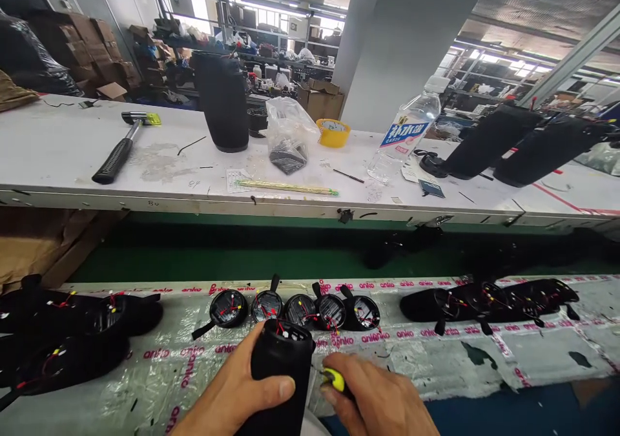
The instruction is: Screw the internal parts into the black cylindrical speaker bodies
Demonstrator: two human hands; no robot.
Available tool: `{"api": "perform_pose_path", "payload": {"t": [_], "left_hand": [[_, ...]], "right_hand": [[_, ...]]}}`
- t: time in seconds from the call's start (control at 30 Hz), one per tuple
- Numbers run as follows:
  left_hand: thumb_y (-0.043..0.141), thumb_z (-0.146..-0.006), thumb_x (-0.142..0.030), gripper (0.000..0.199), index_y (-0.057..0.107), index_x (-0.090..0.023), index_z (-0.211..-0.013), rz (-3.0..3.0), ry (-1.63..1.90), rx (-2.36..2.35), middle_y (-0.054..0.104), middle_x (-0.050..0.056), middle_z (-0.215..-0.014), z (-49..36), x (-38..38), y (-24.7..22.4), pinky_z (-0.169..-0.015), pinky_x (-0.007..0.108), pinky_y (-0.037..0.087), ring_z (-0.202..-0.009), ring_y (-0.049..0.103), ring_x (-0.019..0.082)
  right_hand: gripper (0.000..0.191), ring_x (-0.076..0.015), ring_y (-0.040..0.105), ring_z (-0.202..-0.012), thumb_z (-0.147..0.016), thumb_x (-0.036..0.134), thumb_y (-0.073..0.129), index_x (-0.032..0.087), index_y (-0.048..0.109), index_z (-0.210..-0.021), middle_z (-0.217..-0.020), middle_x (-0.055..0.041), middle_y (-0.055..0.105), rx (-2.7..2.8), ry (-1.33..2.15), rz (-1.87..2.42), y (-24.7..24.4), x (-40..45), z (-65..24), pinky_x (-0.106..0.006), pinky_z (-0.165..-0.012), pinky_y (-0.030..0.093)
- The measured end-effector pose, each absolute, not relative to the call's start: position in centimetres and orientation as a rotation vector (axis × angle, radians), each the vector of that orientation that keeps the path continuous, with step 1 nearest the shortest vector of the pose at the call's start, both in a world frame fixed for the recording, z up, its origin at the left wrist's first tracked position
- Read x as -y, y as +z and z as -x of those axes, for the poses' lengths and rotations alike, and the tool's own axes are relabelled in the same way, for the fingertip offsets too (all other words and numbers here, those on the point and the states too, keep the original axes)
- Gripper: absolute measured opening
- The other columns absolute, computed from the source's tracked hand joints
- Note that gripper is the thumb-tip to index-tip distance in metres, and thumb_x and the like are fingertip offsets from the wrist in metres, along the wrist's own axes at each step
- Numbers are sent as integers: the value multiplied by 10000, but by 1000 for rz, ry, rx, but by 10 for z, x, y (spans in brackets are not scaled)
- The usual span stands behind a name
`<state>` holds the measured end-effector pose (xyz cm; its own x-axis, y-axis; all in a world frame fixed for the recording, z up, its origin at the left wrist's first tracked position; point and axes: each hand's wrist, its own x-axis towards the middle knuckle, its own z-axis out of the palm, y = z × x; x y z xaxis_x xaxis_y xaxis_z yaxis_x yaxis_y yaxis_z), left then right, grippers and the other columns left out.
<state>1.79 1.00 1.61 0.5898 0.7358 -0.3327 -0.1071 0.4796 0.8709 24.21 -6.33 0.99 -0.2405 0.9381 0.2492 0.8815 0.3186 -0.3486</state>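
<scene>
My left hand (237,391) grips a black cylindrical housing (281,371) upright, with its open top showing wires inside. My right hand (372,397) is just right of the housing and holds a tool with a yellow-and-black handle (334,379); its tip is hidden. Behind both hands, a row of several similar black housings (329,312) lies on a bench covered in printed plastic sheeting (416,358). Their open ends show red wires. More housings (489,300) lie to the right, and others (62,332) lie to the left.
A green conveyor belt (242,249) runs behind the bench. On the white table (58,145) beyond stand upright black housings (223,103), a hammer (116,158), a plastic bag (288,135), yellow tape (333,132) and a water bottle (407,132). Cardboard boxes (82,51) and shelving stand farther back.
</scene>
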Motion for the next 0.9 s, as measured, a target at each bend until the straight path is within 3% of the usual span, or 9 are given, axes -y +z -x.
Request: {"api": "perform_pose_path", "payload": {"t": [0.07,0.17,0.27,0.43,0.6,0.77,0.9], "left_hand": [[857,-716,-498,776,563,-213,-1375,-964,604,-812,722,116,-1287,-16,-8,15,-1061,514,478,-1236,625,401],[872,-704,-491,819,532,-223,-1399,-955,621,-821,701,123,-1340,-16,-6,12,-1089,517,466,-1288,600,404],[869,-705,-496,775,553,-221,-1357,-961,610,-801,729,113,-1282,-18,-5,12,-1076,521,474,-1241,628,398],[858,-721,-469,694,577,-233,-1309,-985,608,-803,736,93,-1258,-18,-4,12,-1065,510,469,-1203,641,396],[892,-670,-399,804,561,-214,-1379,-1032,666,-975,709,127,-1316,-16,1,8,-1080,508,456,-1265,591,437],[851,-665,-347,770,544,-240,-1363,-1105,594,-1060,743,76,-1186,-18,3,14,-1048,486,463,-1150,637,395],[811,-681,-348,692,545,-238,-1311,-1155,589,-1046,741,78,-1188,-23,2,21,-1021,474,474,-1164,639,399]], "right_hand": [[335,-188,680,-565,-1127,434,224,285,520,-1082,-760,36,655,2372,47,1599,14,58,-242,-298,-494,441],[115,-197,679,-581,-1060,386,510,272,489,-1059,-766,39,637,2544,-50,1582,20,53,-242,-305,-494,426],[202,-204,681,-600,-982,337,648,266,473,-1054,-772,37,636,2627,-68,1548,23,50,-243,-313,-490,415],[269,-211,667,-578,-942,319,691,251,465,-1070,-770,28,623,2668,-147,1507,21,49,-245,-332,-480,413],[316,-207,635,-532,-861,234,716,235,476,-1066,-740,26,600,2695,-250,1532,18,54,-244,-335,-458,386],[265,-201,587,-483,-824,202,671,232,471,-996,-706,7,583,2742,-391,1520,25,55,-241,-331,-414,309],[291,-207,552,-432,-729,139,638,242,462,-936,-647,5,560,2819,-431,1511,37,54,-237,-335,-396,255]]}}
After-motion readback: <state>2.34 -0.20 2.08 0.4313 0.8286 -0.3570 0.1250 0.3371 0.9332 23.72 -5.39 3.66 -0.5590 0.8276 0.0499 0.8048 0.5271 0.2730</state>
